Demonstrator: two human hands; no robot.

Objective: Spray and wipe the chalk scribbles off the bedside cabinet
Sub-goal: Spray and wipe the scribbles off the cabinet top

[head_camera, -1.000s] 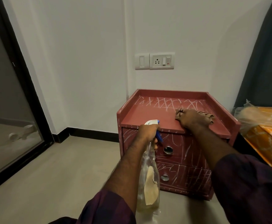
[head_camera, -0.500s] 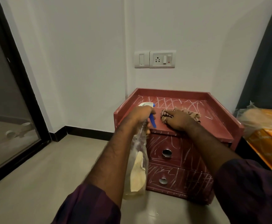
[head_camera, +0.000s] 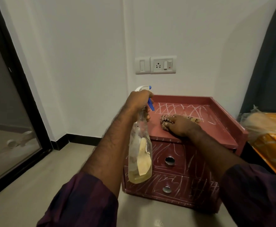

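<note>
The spray bottle (head_camera: 139,145) is raised by the left hand (head_camera: 139,102), its nozzle now lifted above the cabinet's (head_camera: 215,133) back-left corner. The cloth (head_camera: 166,119) is dragged leftward across the top under the right hand (head_camera: 182,126), away from the right side where it was pressed a second ago.

Reddish-brown bedside cabinet (head_camera: 219,128), scrawled with white chalk scribbles (head_camera: 179,108) in criss-cross lines on top and on both drawer fronts. Brown-and-cream checked cloth (head_camera: 165,120). Clear spray bottle (head_camera: 139,154) with white head, blue trigger, pale yellow liquid and a cream torn label. Dark purple sleeves (head_camera: 81,200). White wall (head_camera: 84,54), black skirting (head_camera: 83,139), orange patterned bedding (head_camera: 271,145).
</note>
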